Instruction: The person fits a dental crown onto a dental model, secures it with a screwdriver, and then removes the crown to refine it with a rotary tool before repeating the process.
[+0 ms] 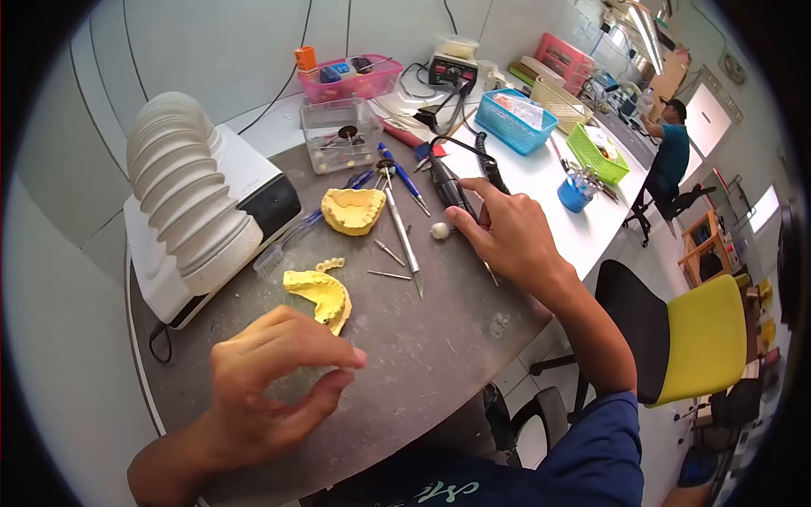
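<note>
My left hand (274,376) is raised over the near left of the bench, thumb and index finger pinched together; anything between the tips is too small to make out. Just beyond it lies a yellow dental cast (325,296), with a small curved row of tooth-shaped pieces (330,264) behind it. Thumb and index finger of my right hand (515,232) are around a black rotary handpiece (448,184), whose thin bur points towards me. A second yellow dental cast (353,221) sits farther back. Between the casts and the handpiece lie a craft knife (403,241) and loose burs (389,252).
A white extractor with a ribbed hose (190,190) stands at left. Behind are a clear box (338,139), a pink basket (359,83) and a control unit (452,72). Blue (515,122) and green baskets (598,155) line the right. A yellow-backed chair (705,338) and a seated person (672,156) are beyond.
</note>
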Demonstrator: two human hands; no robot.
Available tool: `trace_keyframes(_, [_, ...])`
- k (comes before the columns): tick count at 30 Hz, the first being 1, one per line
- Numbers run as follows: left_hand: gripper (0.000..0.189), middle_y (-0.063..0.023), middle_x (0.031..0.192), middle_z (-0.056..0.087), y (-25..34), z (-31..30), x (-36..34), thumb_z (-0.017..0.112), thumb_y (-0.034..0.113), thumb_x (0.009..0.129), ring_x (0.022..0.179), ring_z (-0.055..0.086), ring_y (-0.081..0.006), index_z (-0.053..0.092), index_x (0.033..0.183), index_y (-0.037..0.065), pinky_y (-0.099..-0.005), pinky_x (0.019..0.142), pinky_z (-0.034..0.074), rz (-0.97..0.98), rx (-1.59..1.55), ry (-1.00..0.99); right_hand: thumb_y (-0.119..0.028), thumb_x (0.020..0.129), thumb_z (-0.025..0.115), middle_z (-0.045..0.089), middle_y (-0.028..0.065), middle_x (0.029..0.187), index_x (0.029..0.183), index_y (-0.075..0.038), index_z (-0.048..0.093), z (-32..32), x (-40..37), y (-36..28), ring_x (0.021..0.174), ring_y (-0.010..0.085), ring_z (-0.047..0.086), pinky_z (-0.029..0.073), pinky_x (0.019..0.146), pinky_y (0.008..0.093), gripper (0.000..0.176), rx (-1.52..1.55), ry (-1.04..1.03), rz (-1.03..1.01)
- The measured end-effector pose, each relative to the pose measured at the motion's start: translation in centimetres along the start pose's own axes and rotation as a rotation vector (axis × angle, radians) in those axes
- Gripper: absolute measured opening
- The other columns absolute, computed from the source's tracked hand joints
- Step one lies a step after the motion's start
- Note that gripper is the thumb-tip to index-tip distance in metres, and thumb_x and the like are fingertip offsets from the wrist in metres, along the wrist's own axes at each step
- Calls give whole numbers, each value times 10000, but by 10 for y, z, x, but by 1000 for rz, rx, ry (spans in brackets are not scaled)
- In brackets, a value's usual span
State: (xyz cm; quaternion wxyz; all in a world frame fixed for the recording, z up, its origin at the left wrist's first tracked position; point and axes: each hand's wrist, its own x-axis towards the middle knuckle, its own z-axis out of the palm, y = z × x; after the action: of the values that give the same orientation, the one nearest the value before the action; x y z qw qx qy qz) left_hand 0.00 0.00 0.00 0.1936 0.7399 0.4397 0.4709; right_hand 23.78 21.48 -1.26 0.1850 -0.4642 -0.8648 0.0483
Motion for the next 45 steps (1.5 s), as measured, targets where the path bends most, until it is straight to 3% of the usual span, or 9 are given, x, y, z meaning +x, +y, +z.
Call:
trace_keyframes(7, [99, -101, 910, 749, -3, 10, -2, 724, -14, 885, 847, 706, -187, 736, 980, 9, -309, 797, 541, -186, -11, 141, -202, 975, 687, 646, 61, 595, 963, -59, 773, -28, -41, 58, 494, 137, 596, 471, 525, 303, 167, 181, 464, 39])
trace_keyframes(10, [60, -104, 896, 729, -1, 10, -3, 721, 26, 922, 847, 692, -177, 723, 974, -3, -304, 820, 530, -229, -17, 172, -80, 962, 647, 747, 87, 928, 1097, -27, 737, -46, -37, 122, 727, 128, 679, 554, 672, 300, 171, 218, 682, 216])
trace_keyframes(16, [87, -98, 950, 703, -6, 10, -4, 710, 48, 942, 927, 666, -167, 701, 984, -28, -305, 893, 509, -278, 6, 219, -150, 797, 877, 523, 247, 1443, 1577, -37, 313, -32, -23, 250, 1260, 309, 591, 551, 1001, 429, 969, 531, 398, 244])
trace_keyframes(23, [110, -85, 1018, 693, -15, 10, -4, 709, 50, 952, 993, 656, -155, 685, 1017, -35, -312, 958, 499, -371, -11, 271, -452, 727, 937, 568, 278, 1363, 1586, 31, 244, -19, -10, 214, 1224, 338, 618, 512, 1036, 404, 1205, 311, 370, 286])
trace_keyframes(24, [110, -85, 1018, 693, -15, 9, -3, 709, 50, 952, 993, 656, -155, 685, 1017, -35, -312, 958, 499, -370, -8, 267, -307, 785, 921, 620, 244, 1313, 1587, 7, 261, -10, -7, 217, 1085, 237, 685, 562, 931, 343, 1085, 103, 483, 189])
trace_keyframes(27, [103, -82, 1024, 687, -17, 9, -2, 698, 45, 961, 1001, 655, -153, 680, 1026, -34, -313, 967, 499, -405, -3, 276, -276, 813, 885, 645, 235, 1286, 1587, -16, 279, -5, -6, 219, 1090, 247, 688, 562, 929, 356, 1017, 176, 465, 206])
trace_keyframes(32, [99, -75, 1034, 685, -22, 10, -2, 678, 21, 970, 1016, 659, -151, 671, 1054, -30, -315, 988, 498, -384, -17, 308, -225, 832, 826, 514, 274, 1463, 1540, -19, 367, -11, -15, 204, 1328, 348, 561, 457, 1104, 424, 869, 383, 538, 117])
trace_keyframes(37, [103, -77, 1065, 698, -25, 11, 0, 674, 5, 967, 1031, 677, -150, 672, 1067, -21, -309, 986, 510, -436, -84, 341, -192, 902, 772, 603, 172, 1379, 1089, -62, 746, -26, -10, 215, 1302, 325, 578, 448, 1098, 435, 229, 43, 644, -43])
trace_keyframes(45, [107, -45, 970, 709, -25, 9, 0, 704, 66, 962, 904, 671, -102, 693, 1046, 0, -293, 884, 541, -439, -105, 341, -131, 1060, 614, 695, 172, 1228, 1169, 19, 607, -42, -5, 186, 1173, 218, 652, 499, 1038, 350, 185, 596, 863, -204])
